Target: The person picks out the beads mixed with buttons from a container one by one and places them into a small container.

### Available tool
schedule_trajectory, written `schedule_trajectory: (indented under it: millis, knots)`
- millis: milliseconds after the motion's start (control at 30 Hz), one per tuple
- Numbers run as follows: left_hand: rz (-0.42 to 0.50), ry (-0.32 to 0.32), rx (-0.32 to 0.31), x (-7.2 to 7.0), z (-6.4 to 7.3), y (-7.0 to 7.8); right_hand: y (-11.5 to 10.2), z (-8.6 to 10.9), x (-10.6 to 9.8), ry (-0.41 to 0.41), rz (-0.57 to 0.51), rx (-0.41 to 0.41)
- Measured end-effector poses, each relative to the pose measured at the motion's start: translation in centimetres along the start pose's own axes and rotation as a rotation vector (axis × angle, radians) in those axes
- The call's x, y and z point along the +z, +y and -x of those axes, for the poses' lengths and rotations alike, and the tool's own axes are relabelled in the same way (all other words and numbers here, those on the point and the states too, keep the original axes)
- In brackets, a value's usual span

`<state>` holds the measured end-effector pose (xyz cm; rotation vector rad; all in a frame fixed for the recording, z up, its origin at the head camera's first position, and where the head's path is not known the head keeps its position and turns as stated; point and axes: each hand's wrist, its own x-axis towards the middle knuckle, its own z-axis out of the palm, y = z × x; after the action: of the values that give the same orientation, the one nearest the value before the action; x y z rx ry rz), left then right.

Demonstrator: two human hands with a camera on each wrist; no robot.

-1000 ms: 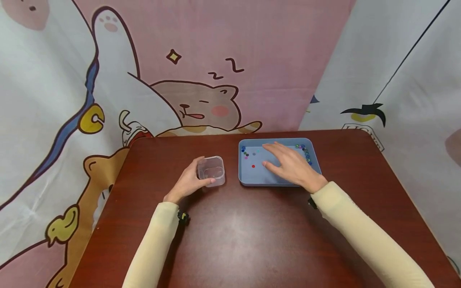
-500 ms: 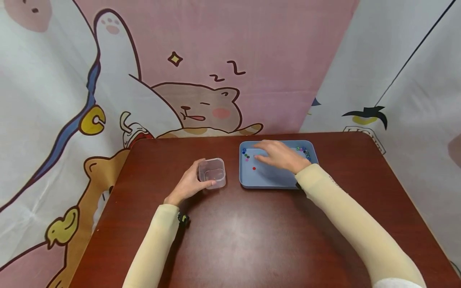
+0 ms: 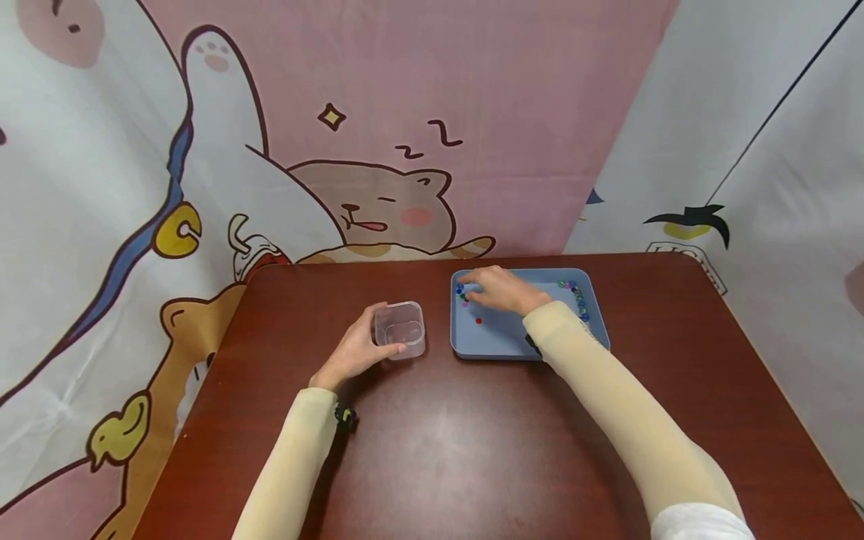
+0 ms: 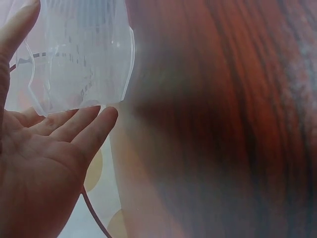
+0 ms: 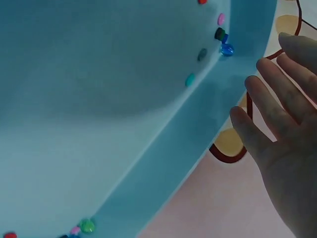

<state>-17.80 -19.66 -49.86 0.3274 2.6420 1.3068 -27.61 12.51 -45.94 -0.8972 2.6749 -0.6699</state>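
My left hand (image 3: 352,351) grips a small clear plastic container (image 3: 409,351), thumb on its near side and fingers along its far left side. In the left wrist view, the fingertips lie at the rim of the container (image 4: 89,64). My right hand (image 3: 505,291) is over the left half of a blue tray (image 3: 496,346), fingers extended and slightly bent, with nothing held. Near its fingertips lie several small coloured beads (image 3: 464,304) by the tray's far left corner. A red bead (image 3: 478,321) lies nearer the front. The right wrist view shows the fingers spread beside the bead cluster (image 5: 219,33).
A row of beads (image 3: 580,300) lines the tray's right side. Both hands work over a brown wooden table (image 3: 432,450). Behind it hangs a printed cloth (image 3: 526,112) with cartoon animals, close to the table's far edge.
My right hand has moved left across the tray, from its middle to the beads at the far left corner. The left hand keeps its grip on the container and stays in place.
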Motion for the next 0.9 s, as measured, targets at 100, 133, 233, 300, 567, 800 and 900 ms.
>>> schedule_trajectory:
  millis: [100,133,233,300,567,800,900]
  knots:
    - [-0.002,-0.004,0.0,0.1,0.0,0.0,0.4,-0.5,0.6,-0.017,-0.004,0.013]
    - [-0.004,-0.004,-0.001,0.1,0.0,0.0,0.5,-0.6,0.7,-0.022,0.001,0.021]
    - [-0.005,-0.006,-0.004,0.2,-0.1,0.0,0.9,-1.0,1.1,-0.028,0.004,0.047]
    - [-0.004,-0.007,-0.007,0.1,-0.1,0.0,1.0,-1.2,1.3,-0.028,0.001,0.055]
    - [0.001,0.008,0.002,0.1,0.1,-0.1,1.3,-2.1,1.9,-0.05,0.015,0.078]
    - [0.016,0.008,0.01,0.2,0.1,-0.2,1.4,-2.5,2.5,-0.085,0.153,0.046]
    - [0.019,0.01,0.015,0.2,0.1,-0.2,1.5,-2.6,2.7,-0.066,0.205,0.018]
